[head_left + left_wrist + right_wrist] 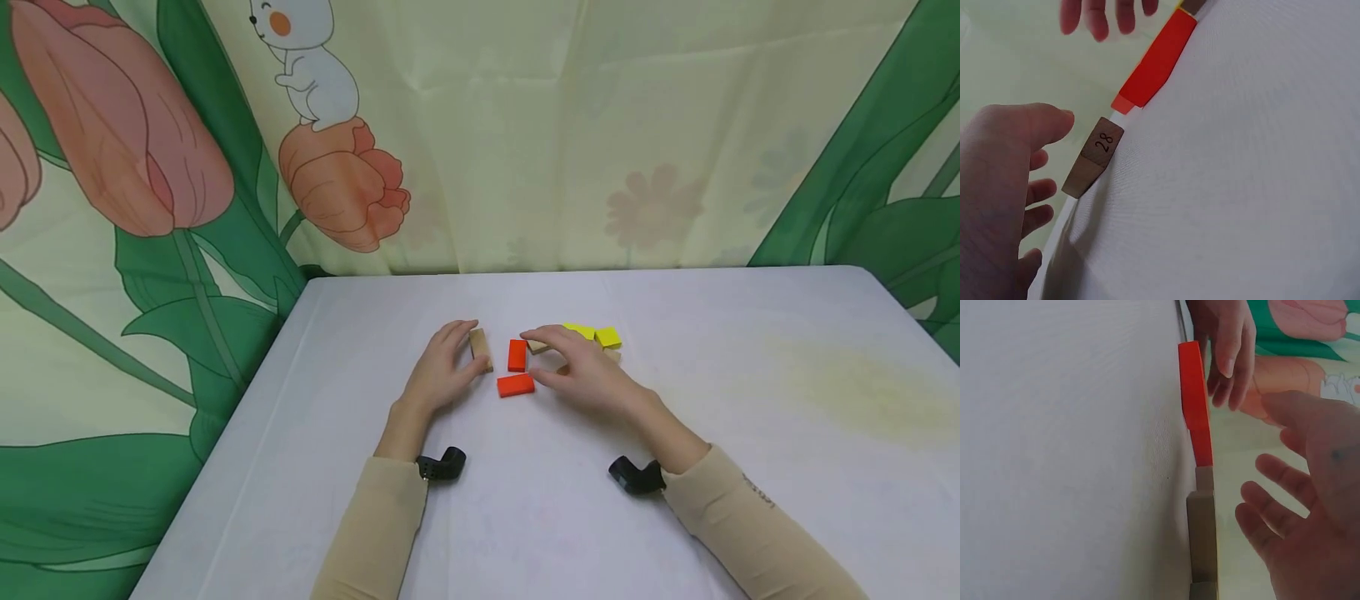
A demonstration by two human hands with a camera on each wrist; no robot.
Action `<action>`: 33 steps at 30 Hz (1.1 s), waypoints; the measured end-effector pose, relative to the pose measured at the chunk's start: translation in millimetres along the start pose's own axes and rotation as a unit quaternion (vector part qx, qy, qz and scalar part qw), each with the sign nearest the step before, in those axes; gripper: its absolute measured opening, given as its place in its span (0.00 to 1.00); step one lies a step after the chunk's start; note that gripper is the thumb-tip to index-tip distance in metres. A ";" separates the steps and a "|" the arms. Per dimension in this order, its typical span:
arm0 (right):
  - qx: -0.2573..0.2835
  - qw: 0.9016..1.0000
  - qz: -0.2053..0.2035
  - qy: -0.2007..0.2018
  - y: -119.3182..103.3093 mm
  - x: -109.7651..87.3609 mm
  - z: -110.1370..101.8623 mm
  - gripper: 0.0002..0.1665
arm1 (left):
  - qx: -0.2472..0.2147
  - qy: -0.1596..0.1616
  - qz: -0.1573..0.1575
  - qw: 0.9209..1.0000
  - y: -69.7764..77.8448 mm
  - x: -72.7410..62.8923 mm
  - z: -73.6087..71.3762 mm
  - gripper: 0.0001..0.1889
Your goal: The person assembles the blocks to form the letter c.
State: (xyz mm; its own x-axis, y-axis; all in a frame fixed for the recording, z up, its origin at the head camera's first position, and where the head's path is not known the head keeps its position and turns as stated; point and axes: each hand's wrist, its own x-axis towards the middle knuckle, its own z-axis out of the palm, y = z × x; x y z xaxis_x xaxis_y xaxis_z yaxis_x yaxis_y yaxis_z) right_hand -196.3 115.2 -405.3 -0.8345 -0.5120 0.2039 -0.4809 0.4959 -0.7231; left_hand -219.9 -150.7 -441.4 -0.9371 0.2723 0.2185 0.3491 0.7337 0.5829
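Note:
My left hand (441, 372) hovers beside a plain wooden block (480, 350) at the left of the group, fingers relaxed. In the left wrist view this block (1102, 144) bears the number 28, and the thumb stands apart from it. Two red blocks (517, 356) lie flat between my hands, the nearer one (515, 385) turned crosswise. My right hand (592, 377) is spread above the right part of the group, holding nothing. It partly hides wooden blocks (537, 346); another wooden block (1202, 537) shows in the right wrist view.
Two yellow blocks (608, 337) lie behind my right hand. A white cloth (525, 500) covers the table, whose far edge meets a printed curtain (510, 167). Black wrist cameras (636, 477) sit on both wrists, close above the cloth.

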 end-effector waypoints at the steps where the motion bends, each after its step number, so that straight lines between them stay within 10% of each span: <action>1: -0.006 1.000 -0.006 -0.004 0.1 0.1 1.1 0.30 | 0.001 0.002 -0.003 1.000 -0.2 -0.3 0.4 0.33; 33: -0.168 0.979 -0.082 -0.076 -3.9 -4.2 13.6 0.21 | 0.028 -0.026 -0.015 0.999 3.6 -2.6 3.0 0.30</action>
State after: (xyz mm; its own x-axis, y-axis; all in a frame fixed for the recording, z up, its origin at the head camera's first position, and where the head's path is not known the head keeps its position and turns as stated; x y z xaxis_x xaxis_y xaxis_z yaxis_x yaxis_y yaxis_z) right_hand -187.2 105.8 -412.3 -0.7015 -0.6895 0.1800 -0.6874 0.5882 -0.4259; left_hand -216.2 -146.9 -442.3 -0.9463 0.2807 0.1604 0.3221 0.7747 0.5442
